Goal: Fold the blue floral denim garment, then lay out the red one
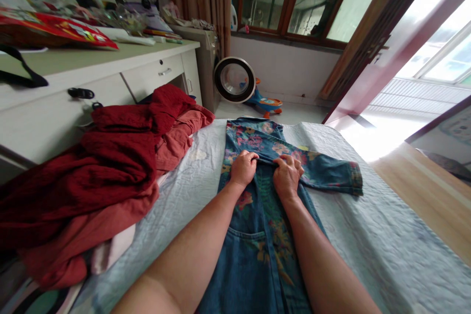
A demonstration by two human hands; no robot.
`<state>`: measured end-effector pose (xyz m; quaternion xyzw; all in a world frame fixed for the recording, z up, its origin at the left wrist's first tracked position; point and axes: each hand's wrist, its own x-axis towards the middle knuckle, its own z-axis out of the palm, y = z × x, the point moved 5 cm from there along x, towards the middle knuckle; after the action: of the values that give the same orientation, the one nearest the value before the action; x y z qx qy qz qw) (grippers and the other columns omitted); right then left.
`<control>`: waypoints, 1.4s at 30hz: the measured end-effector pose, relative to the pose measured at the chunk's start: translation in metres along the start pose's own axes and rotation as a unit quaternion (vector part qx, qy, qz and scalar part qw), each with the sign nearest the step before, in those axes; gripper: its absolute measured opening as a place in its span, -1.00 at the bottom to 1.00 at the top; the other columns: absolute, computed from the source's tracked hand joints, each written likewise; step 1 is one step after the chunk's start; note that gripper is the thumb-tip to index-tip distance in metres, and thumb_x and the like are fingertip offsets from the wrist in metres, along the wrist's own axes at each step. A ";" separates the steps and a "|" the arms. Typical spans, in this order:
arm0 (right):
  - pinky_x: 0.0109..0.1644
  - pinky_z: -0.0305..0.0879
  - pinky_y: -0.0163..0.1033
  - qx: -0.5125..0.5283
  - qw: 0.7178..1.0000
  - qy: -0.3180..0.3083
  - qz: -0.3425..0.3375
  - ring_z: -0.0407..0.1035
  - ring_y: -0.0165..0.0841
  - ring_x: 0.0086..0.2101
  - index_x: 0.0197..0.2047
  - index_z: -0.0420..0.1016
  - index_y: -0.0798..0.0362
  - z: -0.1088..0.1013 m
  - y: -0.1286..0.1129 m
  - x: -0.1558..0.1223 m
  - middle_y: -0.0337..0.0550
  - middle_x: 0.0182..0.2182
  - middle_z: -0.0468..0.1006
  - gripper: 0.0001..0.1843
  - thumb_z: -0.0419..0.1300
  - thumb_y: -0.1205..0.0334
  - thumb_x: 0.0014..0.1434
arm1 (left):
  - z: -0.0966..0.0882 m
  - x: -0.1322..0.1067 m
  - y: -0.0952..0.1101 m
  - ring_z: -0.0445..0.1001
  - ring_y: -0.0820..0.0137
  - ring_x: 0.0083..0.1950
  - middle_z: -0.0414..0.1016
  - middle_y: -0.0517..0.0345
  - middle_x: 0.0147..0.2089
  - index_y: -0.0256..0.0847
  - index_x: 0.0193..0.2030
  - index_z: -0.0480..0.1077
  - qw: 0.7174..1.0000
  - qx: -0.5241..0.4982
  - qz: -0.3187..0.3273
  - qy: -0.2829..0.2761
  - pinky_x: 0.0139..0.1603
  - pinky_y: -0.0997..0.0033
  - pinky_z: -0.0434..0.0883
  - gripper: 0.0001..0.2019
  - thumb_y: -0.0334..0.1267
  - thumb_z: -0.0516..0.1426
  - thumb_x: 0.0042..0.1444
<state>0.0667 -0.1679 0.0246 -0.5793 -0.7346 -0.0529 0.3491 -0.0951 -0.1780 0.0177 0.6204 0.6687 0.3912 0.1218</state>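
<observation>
A blue denim garment with a flower print point(257, 255) lies flat along the light quilted bed cover point(368, 235). One sleeve point(327, 172) is folded out to the right. My left hand point(243, 168) and my right hand point(287, 174) sit side by side on the garment's middle, near the chest. The fingers of both hands are curled and pinch a fold of the denim between them.
A heap of dark red and rust clothes point(103, 176) covers the bed's left side. A white desk with drawers point(110, 73), piled with clutter, stands at the left. A round fan point(234, 80) and a toy point(268, 103) are on the floor beyond. A wooden bed edge point(423, 196) runs along the right.
</observation>
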 end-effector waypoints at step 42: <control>0.01 0.22 -0.11 0.027 0.998 -0.060 -0.004 0.31 -0.17 -0.14 -0.18 0.55 0.07 0.007 -0.006 0.004 -0.01 -0.22 0.50 -0.73 0.06 0.40 0.14 | 0.001 0.001 -0.001 0.51 0.36 -0.12 0.53 0.12 -0.18 -0.16 -0.21 0.55 1.000 -0.012 0.018 0.006 -0.04 0.42 0.40 -0.87 -0.38 0.16 0.18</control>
<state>0.0579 -0.1630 0.0238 -0.5691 -0.7575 0.0002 0.3197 -0.0955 -0.1764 0.0162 0.6286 0.6535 0.4049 0.1177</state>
